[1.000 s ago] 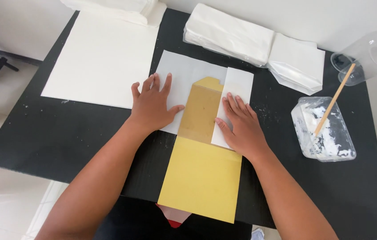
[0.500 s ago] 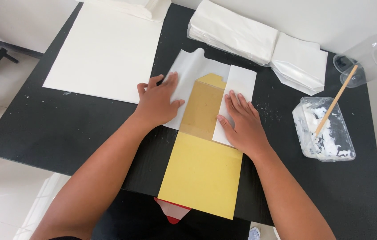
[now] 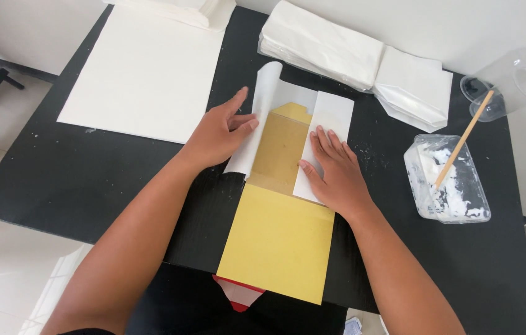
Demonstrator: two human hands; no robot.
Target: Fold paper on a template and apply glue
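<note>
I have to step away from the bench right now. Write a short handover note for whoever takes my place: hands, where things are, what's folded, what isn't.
Left hand: lifting the left flap of the white sheet, curled up, not creased down.
Right hand: flat on the right flap, folded over the yellow template.
Nearby: glue tub with wooden stick at right; finished folded stack behind; large white sheet at left.
Done: right fold. Left: left flap; no fresh paste visible on this sheet.

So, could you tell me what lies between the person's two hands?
In the head view, a brown card strip lies between the left hand and right hand.
</note>
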